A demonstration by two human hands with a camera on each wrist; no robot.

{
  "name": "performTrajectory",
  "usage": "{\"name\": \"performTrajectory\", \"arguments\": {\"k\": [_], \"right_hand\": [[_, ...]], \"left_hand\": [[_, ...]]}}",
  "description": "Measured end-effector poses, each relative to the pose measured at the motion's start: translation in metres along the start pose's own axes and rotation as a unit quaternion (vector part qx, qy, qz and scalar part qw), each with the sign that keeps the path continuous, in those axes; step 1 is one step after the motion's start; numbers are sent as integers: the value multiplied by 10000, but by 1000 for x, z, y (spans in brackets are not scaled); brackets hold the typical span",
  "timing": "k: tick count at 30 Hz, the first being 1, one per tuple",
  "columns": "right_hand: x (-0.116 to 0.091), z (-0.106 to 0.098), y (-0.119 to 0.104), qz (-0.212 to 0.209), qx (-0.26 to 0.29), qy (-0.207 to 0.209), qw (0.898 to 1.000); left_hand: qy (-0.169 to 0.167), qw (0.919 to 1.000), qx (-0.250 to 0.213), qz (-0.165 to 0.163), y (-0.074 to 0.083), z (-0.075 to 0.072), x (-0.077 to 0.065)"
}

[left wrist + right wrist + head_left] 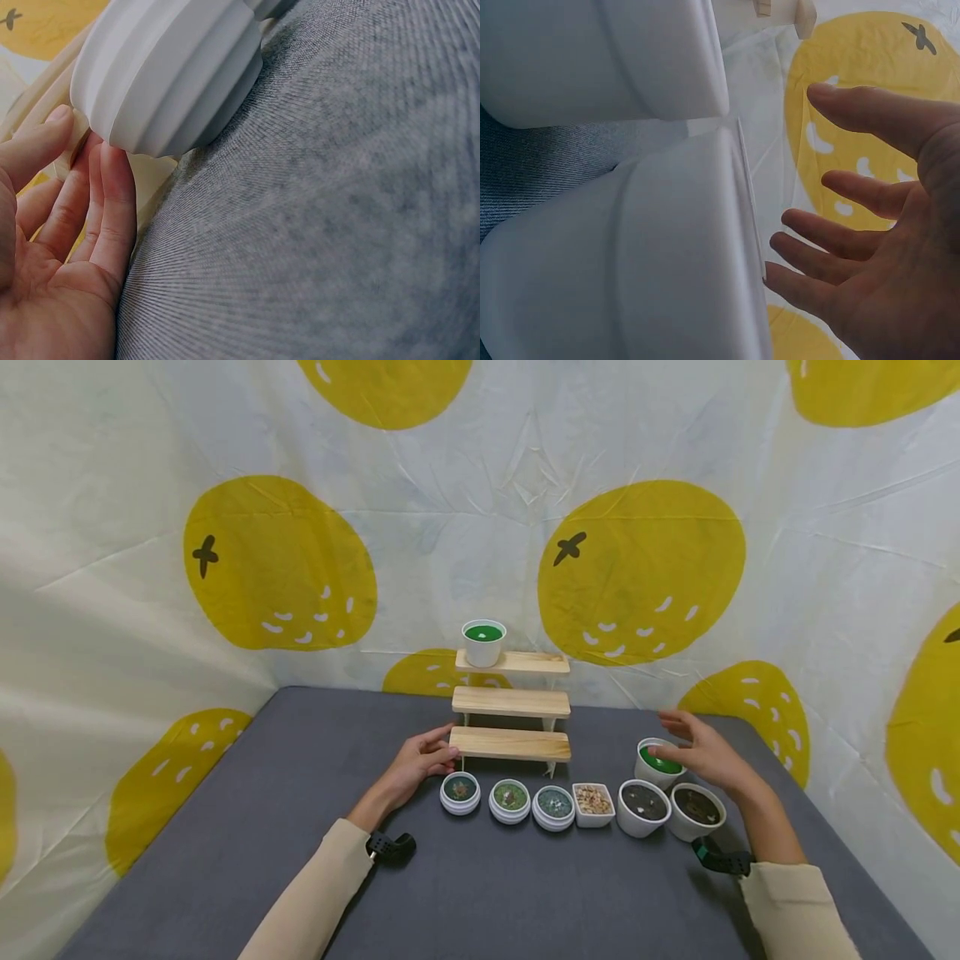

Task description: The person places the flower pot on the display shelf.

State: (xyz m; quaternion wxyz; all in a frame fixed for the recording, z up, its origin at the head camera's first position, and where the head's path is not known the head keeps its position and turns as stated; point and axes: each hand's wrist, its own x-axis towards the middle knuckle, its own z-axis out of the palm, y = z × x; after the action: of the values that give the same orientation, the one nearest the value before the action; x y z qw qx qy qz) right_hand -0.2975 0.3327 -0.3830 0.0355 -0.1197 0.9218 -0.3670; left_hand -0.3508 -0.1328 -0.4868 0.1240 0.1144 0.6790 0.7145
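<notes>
The left hand seems to pinch the near end of the bottom shelf, a jar just beside its fingers. The right hand, spread and holding nothing, hovers over the green pot, a brown pot under its wrist.

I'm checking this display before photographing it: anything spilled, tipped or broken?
Nothing stands out: the wooden stand looks upright and whole, the green-filled cup atop it is upright, and no spill shows on the table.
</notes>
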Motion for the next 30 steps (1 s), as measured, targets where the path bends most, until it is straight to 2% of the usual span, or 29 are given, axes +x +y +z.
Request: {"name": "performTrajectory", "arguments": {"k": [10, 21, 27, 30], "right_hand": [[2, 4, 7, 169, -38, -211, 9996], [2, 8, 10, 153, 44, -411, 9990], [3, 9, 15, 232, 136, -497, 9984], [3, 10, 16, 217, 102, -484, 9985]], "left_hand": [[-17, 10000, 35, -9, -1, -1, 0], [-36, 10000, -22, -89, -2, -2, 1], [-161, 9998, -74, -115, 8, 0, -4], [-99, 9999, -43, -47, 7, 1, -4]]}}
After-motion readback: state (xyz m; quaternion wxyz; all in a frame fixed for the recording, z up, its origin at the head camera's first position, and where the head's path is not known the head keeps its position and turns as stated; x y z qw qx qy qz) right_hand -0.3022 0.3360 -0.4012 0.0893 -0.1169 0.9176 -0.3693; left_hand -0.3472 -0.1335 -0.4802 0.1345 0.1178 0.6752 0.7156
